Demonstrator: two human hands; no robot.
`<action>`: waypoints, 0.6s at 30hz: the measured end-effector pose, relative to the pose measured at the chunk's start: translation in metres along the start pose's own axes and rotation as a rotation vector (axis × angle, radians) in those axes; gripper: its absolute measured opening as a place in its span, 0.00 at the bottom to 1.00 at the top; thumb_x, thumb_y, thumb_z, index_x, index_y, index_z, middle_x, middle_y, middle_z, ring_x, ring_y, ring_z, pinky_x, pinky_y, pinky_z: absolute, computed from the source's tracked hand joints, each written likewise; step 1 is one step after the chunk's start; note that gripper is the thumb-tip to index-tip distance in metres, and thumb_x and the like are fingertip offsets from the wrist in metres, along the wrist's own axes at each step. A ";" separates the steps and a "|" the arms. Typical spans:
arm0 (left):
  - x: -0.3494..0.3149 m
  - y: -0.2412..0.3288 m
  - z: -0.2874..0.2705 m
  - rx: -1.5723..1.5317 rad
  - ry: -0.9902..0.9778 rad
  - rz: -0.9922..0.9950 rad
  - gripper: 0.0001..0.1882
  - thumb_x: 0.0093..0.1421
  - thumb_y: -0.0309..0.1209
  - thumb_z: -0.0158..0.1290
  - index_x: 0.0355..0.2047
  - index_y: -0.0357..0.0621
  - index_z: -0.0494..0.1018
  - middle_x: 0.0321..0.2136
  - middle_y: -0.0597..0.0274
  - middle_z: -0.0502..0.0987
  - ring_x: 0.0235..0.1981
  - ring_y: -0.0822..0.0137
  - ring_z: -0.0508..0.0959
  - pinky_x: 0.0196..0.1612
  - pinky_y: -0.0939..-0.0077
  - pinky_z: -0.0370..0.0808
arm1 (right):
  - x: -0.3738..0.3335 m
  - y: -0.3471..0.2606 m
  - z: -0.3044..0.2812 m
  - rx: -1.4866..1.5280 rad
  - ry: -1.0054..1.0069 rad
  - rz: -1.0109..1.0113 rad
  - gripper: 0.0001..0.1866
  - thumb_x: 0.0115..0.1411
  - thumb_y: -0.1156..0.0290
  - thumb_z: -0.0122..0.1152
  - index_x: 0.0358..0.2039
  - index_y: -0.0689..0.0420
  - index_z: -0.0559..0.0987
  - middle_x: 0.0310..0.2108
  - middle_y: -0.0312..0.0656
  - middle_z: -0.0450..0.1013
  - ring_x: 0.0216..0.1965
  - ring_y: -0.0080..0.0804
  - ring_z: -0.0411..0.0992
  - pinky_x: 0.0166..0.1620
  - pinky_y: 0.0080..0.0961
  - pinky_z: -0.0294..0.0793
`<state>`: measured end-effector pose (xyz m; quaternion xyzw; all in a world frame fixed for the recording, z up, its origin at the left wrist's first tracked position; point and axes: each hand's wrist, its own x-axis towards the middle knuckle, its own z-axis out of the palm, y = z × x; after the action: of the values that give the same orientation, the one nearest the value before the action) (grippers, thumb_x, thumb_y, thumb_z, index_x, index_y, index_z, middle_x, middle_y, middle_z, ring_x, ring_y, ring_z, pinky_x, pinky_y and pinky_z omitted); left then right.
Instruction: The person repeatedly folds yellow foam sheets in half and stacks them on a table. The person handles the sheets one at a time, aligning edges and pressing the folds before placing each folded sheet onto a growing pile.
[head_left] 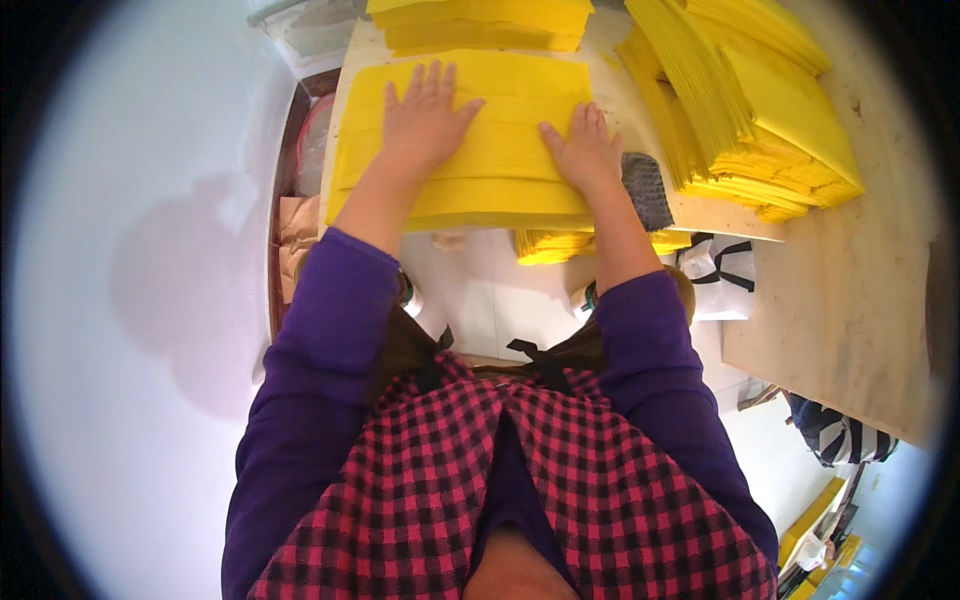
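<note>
A stack of flat yellow sheets, paper or cloth, lies on the pale wooden table in front of me. Flat on its top, toward the left, rests my left hand with fingers spread. My right hand lies at the stack's right edge, thumb apart from the fingers, palm down. Neither hand grips anything. Just beside my right wrist sits a dark grey textured pad or cloth.
More yellow stacks stand at the far edge and in a tall leaning pile at the right. Below the table, a yellow bundle and a white bag with black straps show. A white wall runs along the left.
</note>
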<state>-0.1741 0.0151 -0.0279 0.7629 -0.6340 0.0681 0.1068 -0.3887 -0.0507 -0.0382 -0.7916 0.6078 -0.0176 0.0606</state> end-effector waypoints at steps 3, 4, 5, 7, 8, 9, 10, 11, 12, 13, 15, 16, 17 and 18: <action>-0.002 0.004 0.011 -0.105 -0.130 -0.030 0.35 0.65 0.54 0.33 0.66 0.46 0.49 0.66 0.56 0.50 0.68 0.59 0.49 0.65 0.47 0.45 | 0.000 0.002 0.000 -0.005 -0.003 -0.003 0.46 0.62 0.35 0.28 0.66 0.61 0.45 0.69 0.46 0.38 0.70 0.36 0.36 0.67 0.48 0.38; -0.005 -0.003 0.014 -0.118 -0.181 -0.065 0.35 0.65 0.54 0.33 0.66 0.47 0.49 0.66 0.57 0.50 0.68 0.59 0.49 0.65 0.47 0.45 | 0.000 0.003 0.000 0.001 -0.006 -0.005 0.46 0.62 0.35 0.29 0.66 0.61 0.45 0.69 0.46 0.38 0.70 0.36 0.36 0.67 0.48 0.38; -0.008 -0.016 0.015 -0.084 -0.168 -0.088 0.34 0.65 0.53 0.33 0.65 0.48 0.50 0.66 0.57 0.50 0.67 0.59 0.49 0.65 0.47 0.45 | 0.000 0.003 0.000 0.006 0.004 -0.011 0.46 0.62 0.36 0.29 0.66 0.61 0.45 0.69 0.46 0.39 0.70 0.36 0.36 0.67 0.48 0.38; -0.018 -0.051 0.013 -0.017 -0.170 -0.142 0.32 0.66 0.52 0.33 0.65 0.49 0.51 0.66 0.58 0.50 0.67 0.58 0.50 0.65 0.47 0.45 | -0.001 0.003 0.003 0.021 0.022 -0.025 0.45 0.62 0.36 0.29 0.66 0.62 0.45 0.69 0.47 0.39 0.70 0.36 0.37 0.67 0.48 0.38; -0.021 -0.065 0.011 0.008 -0.154 -0.159 0.31 0.66 0.51 0.33 0.65 0.50 0.51 0.66 0.58 0.50 0.67 0.59 0.49 0.65 0.47 0.45 | -0.001 0.003 0.003 0.039 0.029 -0.020 0.44 0.62 0.37 0.30 0.66 0.62 0.47 0.69 0.47 0.40 0.70 0.37 0.37 0.67 0.48 0.39; -0.025 -0.079 0.008 0.027 -0.162 -0.187 0.31 0.66 0.50 0.34 0.65 0.51 0.52 0.66 0.58 0.50 0.68 0.59 0.48 0.65 0.47 0.45 | 0.001 0.003 0.003 0.058 0.038 -0.018 0.43 0.63 0.38 0.31 0.66 0.61 0.49 0.69 0.46 0.41 0.70 0.38 0.38 0.67 0.48 0.39; -0.027 -0.089 0.005 0.052 -0.173 -0.214 0.30 0.66 0.49 0.34 0.65 0.51 0.53 0.66 0.58 0.50 0.68 0.59 0.48 0.65 0.48 0.45 | 0.004 0.004 0.002 0.066 0.042 -0.011 0.42 0.63 0.39 0.31 0.65 0.61 0.51 0.68 0.46 0.43 0.70 0.38 0.39 0.67 0.49 0.39; -0.028 -0.095 0.003 0.085 -0.123 -0.188 0.28 0.65 0.47 0.36 0.63 0.51 0.56 0.64 0.57 0.54 0.67 0.59 0.51 0.64 0.49 0.49 | 0.007 0.006 0.001 0.059 0.069 -0.030 0.39 0.63 0.41 0.34 0.64 0.60 0.55 0.67 0.46 0.46 0.69 0.39 0.42 0.66 0.49 0.41; -0.029 -0.099 0.001 0.123 -0.077 -0.159 0.26 0.65 0.45 0.38 0.61 0.50 0.60 0.62 0.56 0.58 0.65 0.58 0.53 0.63 0.50 0.52 | 0.011 0.009 -0.001 0.041 0.092 -0.041 0.36 0.63 0.43 0.36 0.62 0.58 0.59 0.66 0.45 0.50 0.68 0.39 0.45 0.66 0.50 0.42; -0.029 -0.101 -0.002 0.159 -0.033 -0.129 0.24 0.65 0.43 0.39 0.59 0.50 0.63 0.60 0.55 0.61 0.64 0.58 0.56 0.62 0.51 0.56 | 0.016 0.013 -0.005 0.023 0.114 -0.051 0.34 0.63 0.45 0.39 0.60 0.57 0.63 0.65 0.45 0.53 0.67 0.39 0.48 0.65 0.50 0.44; -0.019 -0.104 -0.011 0.114 -0.047 -0.035 0.20 0.63 0.40 0.42 0.53 0.49 0.68 0.54 0.56 0.68 0.59 0.58 0.64 0.58 0.57 0.63 | 0.025 0.023 -0.012 0.103 0.192 -0.137 0.26 0.61 0.53 0.47 0.53 0.58 0.70 0.56 0.48 0.64 0.60 0.42 0.59 0.61 0.44 0.54; -0.013 -0.105 -0.015 0.104 -0.046 0.014 0.18 0.62 0.38 0.44 0.50 0.48 0.71 0.50 0.56 0.72 0.56 0.58 0.68 0.56 0.59 0.66 | 0.030 0.028 -0.016 0.141 0.236 -0.181 0.23 0.60 0.57 0.51 0.50 0.58 0.73 0.52 0.49 0.70 0.56 0.43 0.65 0.59 0.42 0.60; -0.007 -0.104 -0.019 0.042 -0.076 0.001 0.17 0.61 0.38 0.45 0.49 0.49 0.72 0.49 0.57 0.73 0.54 0.58 0.70 0.54 0.61 0.68 | 0.034 0.031 -0.020 0.153 0.267 -0.232 0.21 0.59 0.59 0.54 0.48 0.58 0.74 0.49 0.49 0.71 0.54 0.43 0.67 0.57 0.39 0.62; -0.002 -0.103 -0.023 -0.008 -0.098 -0.010 0.16 0.61 0.37 0.46 0.48 0.50 0.73 0.47 0.57 0.75 0.52 0.58 0.72 0.52 0.63 0.69 | 0.039 0.035 -0.023 0.161 0.302 -0.285 0.19 0.57 0.62 0.56 0.47 0.58 0.76 0.47 0.49 0.73 0.52 0.43 0.69 0.55 0.37 0.65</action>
<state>-0.0722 0.0403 -0.0143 0.7682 -0.6347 0.0274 0.0789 -0.4143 -0.0985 -0.0211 -0.8505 0.4884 -0.1929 0.0288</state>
